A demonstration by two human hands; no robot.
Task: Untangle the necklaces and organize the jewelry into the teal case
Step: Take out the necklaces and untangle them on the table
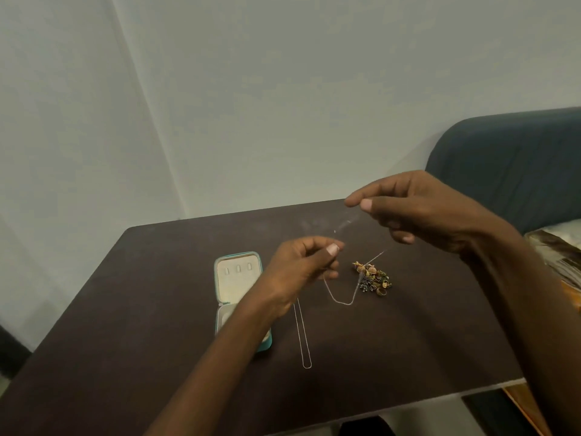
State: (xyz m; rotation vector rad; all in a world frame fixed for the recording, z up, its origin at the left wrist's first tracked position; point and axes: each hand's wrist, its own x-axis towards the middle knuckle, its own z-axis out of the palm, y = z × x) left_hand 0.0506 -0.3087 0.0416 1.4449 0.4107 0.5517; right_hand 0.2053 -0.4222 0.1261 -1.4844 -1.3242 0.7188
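My left hand (303, 267) and my right hand (418, 209) are raised above the dark table (157, 357), each pinching a thin silver chain (341, 298) between thumb and forefinger. The chain sags in a loop down to the table between the hands. A second silver chain (303, 338) lies straight on the table below my left hand. A small heap of gold and dark jewelry (372, 278) sits on the table under my right hand. The teal case (238, 280) lies open to the left, its cream lining showing; my left forearm covers part of its lower half.
A pale wall stands behind the table. A dark blue sofa (509, 165) is at the right, with a patterned cushion (556, 253) beside the table's right edge. The table's front edge runs along the bottom right.
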